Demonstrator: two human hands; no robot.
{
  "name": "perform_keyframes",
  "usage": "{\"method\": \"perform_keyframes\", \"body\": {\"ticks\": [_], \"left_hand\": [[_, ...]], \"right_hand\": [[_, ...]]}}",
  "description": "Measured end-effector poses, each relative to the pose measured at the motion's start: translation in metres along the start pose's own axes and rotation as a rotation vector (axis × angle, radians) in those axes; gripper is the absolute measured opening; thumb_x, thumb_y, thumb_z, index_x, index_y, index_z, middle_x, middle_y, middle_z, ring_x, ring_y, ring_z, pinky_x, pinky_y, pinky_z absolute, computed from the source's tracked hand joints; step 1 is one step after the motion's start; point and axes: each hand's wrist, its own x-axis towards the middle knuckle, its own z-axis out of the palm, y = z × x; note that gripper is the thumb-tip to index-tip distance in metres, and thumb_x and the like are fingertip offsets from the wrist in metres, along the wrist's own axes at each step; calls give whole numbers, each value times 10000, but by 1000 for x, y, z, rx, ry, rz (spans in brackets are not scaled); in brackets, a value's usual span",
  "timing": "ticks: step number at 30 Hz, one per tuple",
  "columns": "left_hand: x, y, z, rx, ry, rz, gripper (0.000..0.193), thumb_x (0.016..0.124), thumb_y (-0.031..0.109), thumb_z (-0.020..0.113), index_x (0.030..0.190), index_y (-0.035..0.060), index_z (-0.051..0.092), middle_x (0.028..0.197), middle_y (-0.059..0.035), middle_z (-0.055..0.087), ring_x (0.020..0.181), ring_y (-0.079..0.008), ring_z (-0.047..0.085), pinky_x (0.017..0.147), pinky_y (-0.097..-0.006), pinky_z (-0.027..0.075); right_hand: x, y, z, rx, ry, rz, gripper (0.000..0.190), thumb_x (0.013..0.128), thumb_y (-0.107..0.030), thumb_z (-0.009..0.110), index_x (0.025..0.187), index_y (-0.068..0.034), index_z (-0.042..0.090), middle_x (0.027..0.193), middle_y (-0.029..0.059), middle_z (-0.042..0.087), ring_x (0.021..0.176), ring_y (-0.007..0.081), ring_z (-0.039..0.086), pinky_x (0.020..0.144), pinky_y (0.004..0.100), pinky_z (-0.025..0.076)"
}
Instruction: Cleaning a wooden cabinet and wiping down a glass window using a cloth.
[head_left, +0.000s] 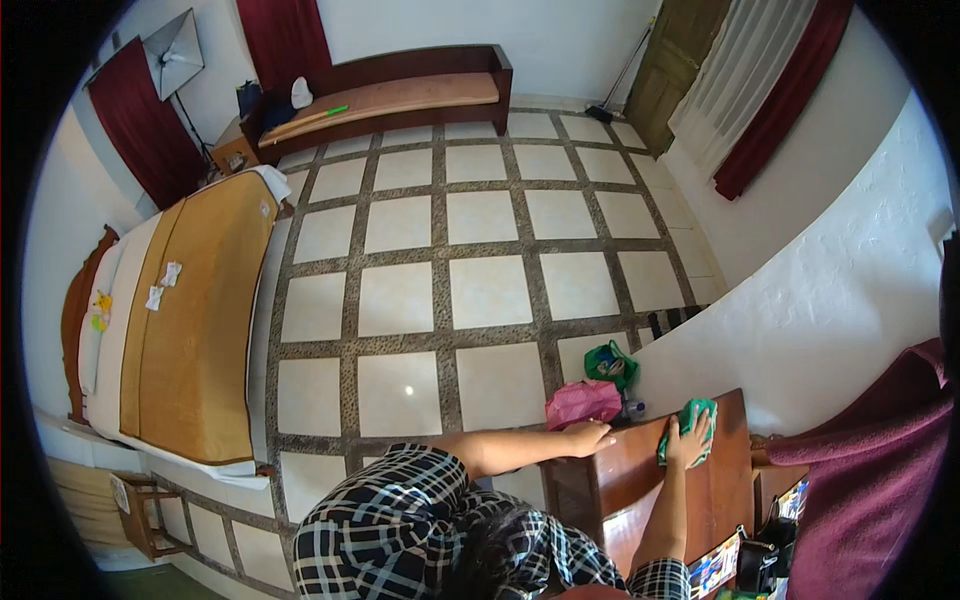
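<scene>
My right hand (688, 444) holds a folded green cloth (707, 412) flat under its palm, pressed to the top of a brown wooden table (634, 474). The fingers are spread over the cloth. At the table's far left corner, my left hand (589, 438) has its fingers curled by the edge; whether it grips the wood cannot be made out. Just beyond that hand, a pink plastic bag (581, 403) rests low beside the table. A green bag (611, 365) with things in it and a clear bottle (634, 409) are close by.
A maroon towel (862, 457) hangs to the right. Near the table's right side are a black bag (757, 559) and a printed picture (715, 566). A white wall (825, 322) borders the table. Behind are a bed (199, 330), a wooden bench (390, 97) and a broom (600, 112).
</scene>
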Motion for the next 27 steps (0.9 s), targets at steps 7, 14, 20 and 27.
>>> {"method": "perform_keyframes", "body": {"ticks": [7, 14, 20, 27], "left_hand": [[-77, -27, -7, 4, 37, -68, 562, 836, 244, 630, 1257, -64, 420, 1263, -277, 513, 1184, -406, 508, 980, -471, 428], [-104, -33, -33, -55, 186, -56, 527, 819, 207, 622, 1250, -49, 458, 1190, -290, 552, 1156, -409, 522, 980, -474, 423], [-80, -36, -33, -163, 188, -33, 562, 838, 227, 632, 1315, -11, 453, 1266, -243, 531, 1171, -370, 522, 1007, -440, 418], [-50, -19, -22, -218, 200, 105, 419, 863, 179, 611, 1224, -16, 526, 1191, -210, 572, 873, -282, 645, 897, -413, 472]], "right_hand": [[-85, -93, -7, 26, -36, -145, 698, 843, -545, 532, 1455, -239, 393, 1575, 33, 225, 1455, 236, 174, 1139, 560, 88], [-176, -77, -25, 53, -93, -102, 751, 829, -574, 526, 1480, -252, 336, 1575, 53, 213, 1455, 263, 158, 1158, 525, 73], [-270, 44, -55, -11, -23, 392, 759, 838, -609, 512, 1486, -265, 322, 1585, 39, 189, 1457, 257, 158, 1151, 524, 68], [-254, 50, -47, -109, -49, 642, 784, 848, -631, 469, 1506, -256, 268, 1593, 46, 154, 1468, 250, 104, 1141, 565, 41]]}}
